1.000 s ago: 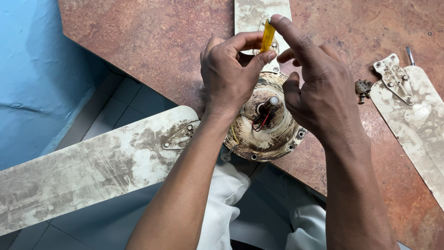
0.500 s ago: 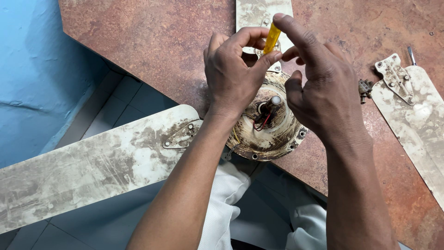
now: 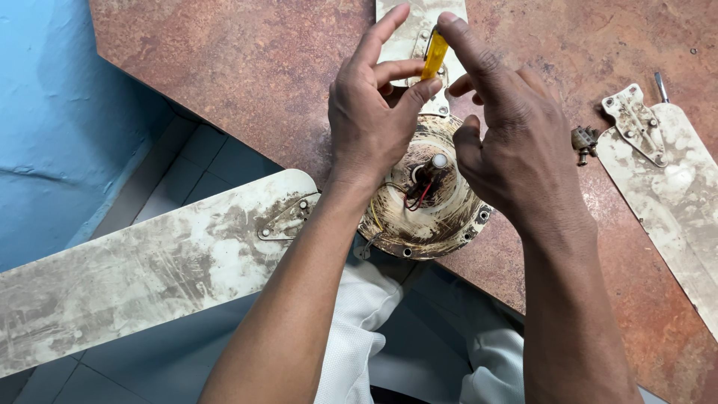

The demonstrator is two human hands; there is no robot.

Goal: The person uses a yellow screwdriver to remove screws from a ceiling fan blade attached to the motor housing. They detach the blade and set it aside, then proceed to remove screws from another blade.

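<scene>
Centrally, yellow tool: a small yellow-handled screwdriver (image 3: 434,56) stands over the far blade's bracket (image 3: 428,90), just above the fan motor hub (image 3: 426,198).
Left hand: the left hand (image 3: 374,120) pinches the yellow handle between thumb and fingers.
Right hand: the right hand (image 3: 516,142) has its forefinger tip on the handle's top, other fingers loosely curled.
Hub: dirty, with red and black wires at its shaft, at the brown table's (image 3: 224,75) edge.
Blades: one grimy blade (image 3: 134,269) juts left; a detached blade (image 3: 673,187) lies right, loose screws (image 3: 583,142) beside it.
</scene>
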